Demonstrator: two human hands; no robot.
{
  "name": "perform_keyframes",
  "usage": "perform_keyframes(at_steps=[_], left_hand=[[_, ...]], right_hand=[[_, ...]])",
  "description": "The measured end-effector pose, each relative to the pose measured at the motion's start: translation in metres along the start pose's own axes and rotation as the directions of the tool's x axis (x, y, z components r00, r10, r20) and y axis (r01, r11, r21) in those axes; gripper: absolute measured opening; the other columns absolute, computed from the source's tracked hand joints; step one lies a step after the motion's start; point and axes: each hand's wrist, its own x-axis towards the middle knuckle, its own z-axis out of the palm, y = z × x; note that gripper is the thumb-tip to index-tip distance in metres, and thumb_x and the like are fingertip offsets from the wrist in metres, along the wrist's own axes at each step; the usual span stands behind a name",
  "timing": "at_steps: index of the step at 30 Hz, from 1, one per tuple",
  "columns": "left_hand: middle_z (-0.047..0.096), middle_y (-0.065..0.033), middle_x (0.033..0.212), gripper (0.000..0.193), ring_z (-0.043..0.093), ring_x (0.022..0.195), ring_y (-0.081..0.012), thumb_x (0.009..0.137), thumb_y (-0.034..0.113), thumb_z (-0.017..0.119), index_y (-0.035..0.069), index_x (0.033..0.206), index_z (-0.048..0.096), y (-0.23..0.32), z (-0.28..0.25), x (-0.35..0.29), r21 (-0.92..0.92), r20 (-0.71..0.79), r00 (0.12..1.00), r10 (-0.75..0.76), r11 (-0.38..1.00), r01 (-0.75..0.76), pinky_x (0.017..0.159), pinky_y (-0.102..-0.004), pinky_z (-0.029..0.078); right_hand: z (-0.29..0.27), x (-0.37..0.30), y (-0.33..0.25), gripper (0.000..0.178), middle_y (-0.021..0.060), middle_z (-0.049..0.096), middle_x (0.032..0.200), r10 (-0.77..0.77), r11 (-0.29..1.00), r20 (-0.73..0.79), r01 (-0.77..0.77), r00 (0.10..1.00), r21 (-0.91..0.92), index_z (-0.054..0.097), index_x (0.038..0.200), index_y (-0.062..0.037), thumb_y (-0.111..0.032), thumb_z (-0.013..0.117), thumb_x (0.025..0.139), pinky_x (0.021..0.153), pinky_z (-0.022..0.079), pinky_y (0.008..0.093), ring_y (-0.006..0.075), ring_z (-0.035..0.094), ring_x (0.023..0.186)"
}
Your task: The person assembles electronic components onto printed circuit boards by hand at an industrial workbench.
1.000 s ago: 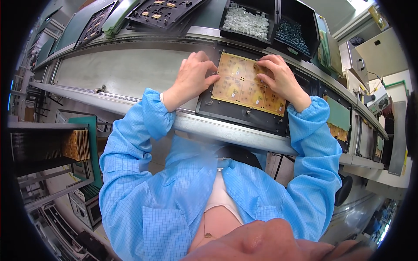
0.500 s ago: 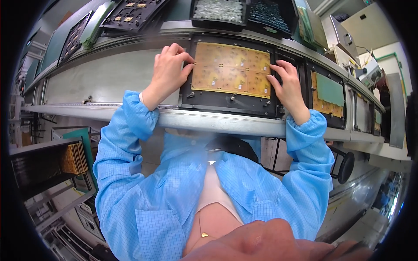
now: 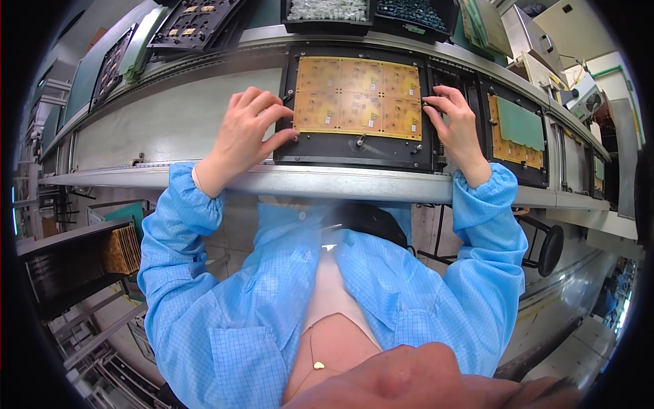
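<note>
A yellow-brown circuit board panel [image 3: 359, 95], marked out in several sections with small white labels, lies flat in a black carrier frame [image 3: 320, 151] on the conveyor line. At its left edge is my left hand [image 3: 252, 129], thumb and fingers apart, with the thumb tip by the lower left corner and the fingertips over the frame. My right hand [image 3: 458, 126] hovers at the frame's right side, just off the panel, its thumb and forefinger spread with nothing seen between them. Small knobs [image 3: 360, 141] stand around the panel on the frame.
Right of me another black carrier holds a similar panel under a green sheet [image 3: 520, 124]. Beyond the line stand a bin of white parts [image 3: 327, 11] and a bin of dark parts [image 3: 413, 15]. Black trays [image 3: 194, 24] lie at the far left. A metal rail [image 3: 354, 183] runs along the front.
Both hands have come away from the panel's side edges, my left one leftward and my right one slightly rightward. The panel stays in its carrier; the whole view has shifted a little.
</note>
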Motion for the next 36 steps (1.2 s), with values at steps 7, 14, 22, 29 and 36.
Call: perform_keyframes(at_steps=[7,14,22,29,36], left_hand=[[0.061,-0.0048,0.097,0.024,0.056,0.098,-0.0257,0.081,0.026,0.076,0.01,0.097,0.068,0.013,0.009,-0.004,-0.067,-0.028,0.995,0.092,0.993,-0.093,0.088,-0.0394,0.044],[0.061,-0.0052,0.096,0.024,0.057,0.097,-0.0263,0.083,0.024,0.074,0.011,0.103,0.068,0.035,0.035,0.025,-0.134,-0.031,0.991,0.13,0.982,-0.133,0.088,-0.0388,0.045],[0.062,-0.0095,0.122,0.043,0.056,0.118,-0.0253,0.084,0.033,0.072,0.007,0.118,0.062,0.023,0.031,0.015,0.069,-0.057,0.994,0.089,0.994,-0.085,0.107,-0.0471,0.036],[0.06,-0.0105,0.129,0.05,0.055,0.124,-0.0253,0.084,0.035,0.073,0.006,0.122,0.061,0.023,0.036,0.004,0.149,0.018,1.0,0.01,0.989,-0.013,0.117,-0.0543,0.024],[0.067,-0.0085,0.113,0.037,0.062,0.112,-0.0257,0.085,0.028,0.073,0.008,0.115,0.065,0.018,0.024,0.012,0.111,0.031,0.996,0.086,0.99,-0.089,0.114,-0.0511,0.031]], right_hand=[[-0.015,-0.013,-0.051,0.024,0.013,0.063,0.114,-0.169,0.986,0.104,0.169,0.98,0.013,0.07,0.108,-0.0046,-0.007,0.072,0.084,0.094,0.048,0.0401,0.0328,0.058,0.109],[0.02,-0.006,-0.091,0.023,0.0106,0.061,0.104,-0.324,0.946,0.172,0.319,0.93,0.054,0.07,0.103,-0.0042,-0.006,0.073,0.08,0.091,0.048,0.041,0.0318,0.055,0.105],[0.0,-0.013,-0.081,0.021,0.0118,0.062,0.111,-0.275,0.96,0.19,0.26,0.942,0.1,0.069,0.105,-0.0036,-0.006,0.07,0.084,0.094,0.047,0.0412,0.0323,0.056,0.109],[0.002,-0.016,-0.044,0.035,0.0164,0.059,0.126,-0.048,0.972,0.049,0.058,0.998,-0.226,0.065,0.118,-0.001,-0.013,0.072,0.086,0.102,0.044,0.0433,0.0354,0.052,0.122],[0.001,-0.012,-0.045,0.033,0.0156,0.06,0.124,-0.046,0.968,0.071,0.062,0.996,-0.244,0.067,0.116,-0.0022,-0.013,0.073,0.086,0.102,0.045,0.044,0.0357,0.052,0.123]])
